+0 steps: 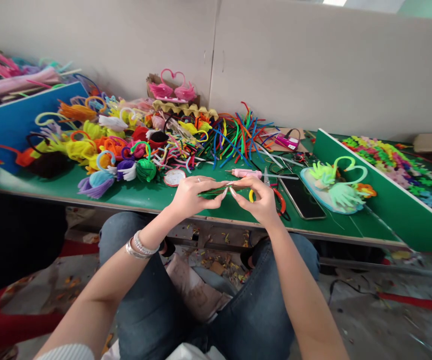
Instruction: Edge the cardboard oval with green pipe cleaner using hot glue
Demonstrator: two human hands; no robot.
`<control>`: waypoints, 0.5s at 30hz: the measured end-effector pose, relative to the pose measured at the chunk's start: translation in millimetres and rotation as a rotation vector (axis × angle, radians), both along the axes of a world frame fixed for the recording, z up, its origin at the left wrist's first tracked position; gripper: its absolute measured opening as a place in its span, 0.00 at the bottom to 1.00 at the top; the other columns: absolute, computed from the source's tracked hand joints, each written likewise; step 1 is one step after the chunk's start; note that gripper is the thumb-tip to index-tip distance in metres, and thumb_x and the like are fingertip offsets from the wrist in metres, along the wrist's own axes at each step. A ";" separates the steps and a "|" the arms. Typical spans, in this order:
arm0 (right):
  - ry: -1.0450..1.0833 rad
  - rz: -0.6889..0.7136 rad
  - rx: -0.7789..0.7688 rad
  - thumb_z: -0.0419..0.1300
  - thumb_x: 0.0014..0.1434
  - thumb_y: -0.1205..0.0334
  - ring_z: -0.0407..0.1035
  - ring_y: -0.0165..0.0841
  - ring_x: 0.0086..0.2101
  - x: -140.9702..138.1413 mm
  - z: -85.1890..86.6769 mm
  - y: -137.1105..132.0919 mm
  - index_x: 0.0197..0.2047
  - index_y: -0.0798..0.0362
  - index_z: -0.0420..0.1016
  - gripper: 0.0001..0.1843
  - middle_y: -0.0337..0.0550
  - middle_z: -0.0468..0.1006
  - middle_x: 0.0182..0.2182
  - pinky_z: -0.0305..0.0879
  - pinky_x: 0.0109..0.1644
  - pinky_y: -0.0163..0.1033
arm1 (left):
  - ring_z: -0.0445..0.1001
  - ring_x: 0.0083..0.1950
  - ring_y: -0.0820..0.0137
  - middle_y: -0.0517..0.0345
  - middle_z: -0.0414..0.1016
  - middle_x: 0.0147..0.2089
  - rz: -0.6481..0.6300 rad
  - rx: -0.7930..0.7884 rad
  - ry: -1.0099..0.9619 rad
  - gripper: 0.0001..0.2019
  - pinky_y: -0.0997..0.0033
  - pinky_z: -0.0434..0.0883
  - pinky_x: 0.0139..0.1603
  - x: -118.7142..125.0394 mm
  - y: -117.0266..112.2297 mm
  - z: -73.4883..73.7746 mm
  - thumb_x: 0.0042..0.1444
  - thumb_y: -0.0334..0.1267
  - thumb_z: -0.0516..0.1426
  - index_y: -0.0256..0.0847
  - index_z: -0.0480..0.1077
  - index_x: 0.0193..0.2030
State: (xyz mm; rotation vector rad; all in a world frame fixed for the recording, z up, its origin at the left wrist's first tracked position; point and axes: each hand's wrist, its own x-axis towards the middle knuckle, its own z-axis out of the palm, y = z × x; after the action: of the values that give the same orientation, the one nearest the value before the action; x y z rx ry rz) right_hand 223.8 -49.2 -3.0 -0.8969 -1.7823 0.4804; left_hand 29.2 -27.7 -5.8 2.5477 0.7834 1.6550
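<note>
Head view: both hands are held together just over the near edge of the green table (pixel 151 197). Left hand (pixel 193 196) is curled, fingertips pinched on a thin dark green pipe cleaner (pixel 216 190). Right hand (pixel 261 199) is pinched on the same pipe cleaner from the other side, remaining fingers loosely bent. Pipe cleaner is held roughly level between the two hands, above the table edge; its exact shape can't be told, likely a folded length. Silver bangles (pixel 140 246) are worn on the left wrist.

Just behind the hands a pink glue pen (pixel 246 173) is laid on the table, tip pointing left. Red-handled scissors (pixel 279 199) are partly hidden behind the right hand. A black phone (pixel 303 196) is laid flat just right of them. Further right, a pale blue plate (pixel 323 197) is seen with a green swan pair (pixel 338 182) on it, necks forming a heart.

Loose pipe cleaners (pixel 234 135) in mixed colours are piled behind the glue pen. A heap of finished fuzzy figures (pixel 99 145) is spread across the left of the table. A pink swan pair (pixel 172 87) is set on a cardboard box against the wall. A green divider board (pixel 373 190) is angled at the right.
</note>
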 end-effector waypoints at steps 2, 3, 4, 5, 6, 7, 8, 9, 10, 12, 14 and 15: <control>0.017 0.010 0.012 0.63 0.52 0.60 0.73 0.35 0.38 -0.2 -0.8 0.7 0.36 0.47 0.76 0.06 0.40 0.79 0.34 0.69 0.46 0.46 | 0.79 0.30 0.71 0.54 0.81 0.30 0.005 -0.001 0.000 0.10 0.75 0.75 0.31 0.4 -0.2 0.0 0.52 0.40 0.58 0.39 0.78 0.37; 0.027 0.016 0.012 0.63 0.53 0.61 0.73 0.35 0.38 -0.5 -1.4 1.1 0.37 0.47 0.76 0.06 0.40 0.79 0.35 0.70 0.46 0.46 | 0.79 0.30 0.71 0.54 0.81 0.30 0.007 0.005 -0.001 0.10 0.75 0.75 0.31 0.7 -0.3 0.1 0.52 0.40 0.58 0.39 0.77 0.37; 0.035 0.020 0.010 0.63 0.53 0.61 0.73 0.35 0.38 -0.7 -1.9 1.4 0.37 0.47 0.76 0.06 0.40 0.79 0.35 0.70 0.45 0.46 | 0.79 0.30 0.71 0.54 0.80 0.30 0.008 0.018 -0.003 0.10 0.75 0.75 0.31 0.9 -0.5 0.3 0.52 0.40 0.58 0.38 0.77 0.37; 0.040 0.021 0.005 0.63 0.53 0.61 0.73 0.35 0.37 -1.0 -2.5 1.7 0.37 0.47 0.75 0.06 0.40 0.79 0.34 0.71 0.44 0.45 | 0.79 0.30 0.70 0.54 0.80 0.29 0.010 0.033 -0.006 0.10 0.75 0.75 0.31 1.2 -0.7 0.5 0.52 0.40 0.58 0.38 0.77 0.37; 0.044 0.021 -0.003 0.63 0.52 0.61 0.73 0.35 0.37 -1.3 -3.0 1.9 0.36 0.48 0.75 0.06 0.40 0.79 0.34 0.71 0.43 0.45 | 0.79 0.30 0.70 0.55 0.80 0.28 0.012 0.049 -0.010 0.10 0.74 0.75 0.31 1.5 -0.9 0.7 0.52 0.39 0.58 0.38 0.77 0.37; 0.045 0.019 -0.011 0.63 0.52 0.61 0.74 0.35 0.36 -1.6 -3.4 2.0 0.36 0.48 0.75 0.06 0.40 0.79 0.34 0.72 0.43 0.45 | 0.79 0.30 0.70 0.56 0.80 0.27 0.015 0.057 -0.010 0.10 0.74 0.75 0.31 1.7 -1.1 0.8 0.52 0.39 0.58 0.38 0.77 0.37; 0.046 0.018 -0.017 0.63 0.52 0.60 0.74 0.35 0.36 -1.9 -3.8 2.0 0.35 0.48 0.75 0.06 0.40 0.79 0.33 0.72 0.42 0.45 | 0.79 0.30 0.70 0.56 0.80 0.27 0.018 0.058 -0.007 0.10 0.74 0.76 0.32 1.9 -1.3 0.9 0.52 0.39 0.58 0.39 0.77 0.37; 0.049 0.016 -0.021 0.63 0.52 0.60 0.74 0.35 0.35 -2.2 -4.1 1.9 0.35 0.48 0.74 0.06 0.40 0.79 0.33 0.73 0.41 0.45 | 0.79 0.31 0.70 0.57 0.79 0.26 0.020 0.051 -0.002 0.10 0.74 0.76 0.32 2.0 -1.4 1.0 0.52 0.39 0.57 0.39 0.77 0.37; 0.050 0.014 -0.026 0.63 0.52 0.60 0.74 0.35 0.35 -2.4 -4.3 1.8 0.35 0.48 0.74 0.05 0.40 0.78 0.32 0.73 0.41 0.44 | 0.79 0.31 0.70 0.57 0.79 0.26 0.023 0.041 0.003 0.10 0.73 0.76 0.32 2.0 -1.5 1.0 0.52 0.39 0.57 0.40 0.77 0.37; 0.054 0.014 -0.033 0.63 0.52 0.60 0.74 0.35 0.34 -2.4 -4.6 1.5 0.34 0.48 0.74 0.05 0.40 0.78 0.32 0.73 0.40 0.44 | 0.79 0.31 0.70 0.56 0.80 0.27 0.015 0.024 0.009 0.10 0.73 0.76 0.32 1.6 -1.2 0.9 0.52 0.40 0.57 0.40 0.78 0.37; 0.062 0.021 -0.035 0.64 0.52 0.61 0.74 0.35 0.35 -1.6 -4.5 1.2 0.35 0.48 0.74 0.05 0.40 0.78 0.32 0.73 0.40 0.44 | 0.79 0.30 0.70 0.55 0.80 0.28 -0.015 0.008 0.014 0.10 0.75 0.75 0.30 0.5 -0.2 1.0 0.52 0.39 0.58 0.39 0.77 0.38; 0.062 0.025 -0.035 0.64 0.52 0.61 0.74 0.35 0.37 -0.9 -4.1 1.1 0.35 0.48 0.74 0.06 0.41 0.78 0.33 0.73 0.41 0.44 | 0.79 0.29 0.71 0.55 0.80 0.29 -0.035 -0.008 0.021 0.10 0.76 0.75 0.30 -0.4 0.5 1.3 0.53 0.39 0.58 0.38 0.77 0.38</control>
State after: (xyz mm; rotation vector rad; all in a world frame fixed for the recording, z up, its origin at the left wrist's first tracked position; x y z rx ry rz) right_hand 222.9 -48.1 -7.1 -0.8760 -1.7352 0.5507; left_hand 28.8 -27.2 -4.5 2.5622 0.7401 1.6142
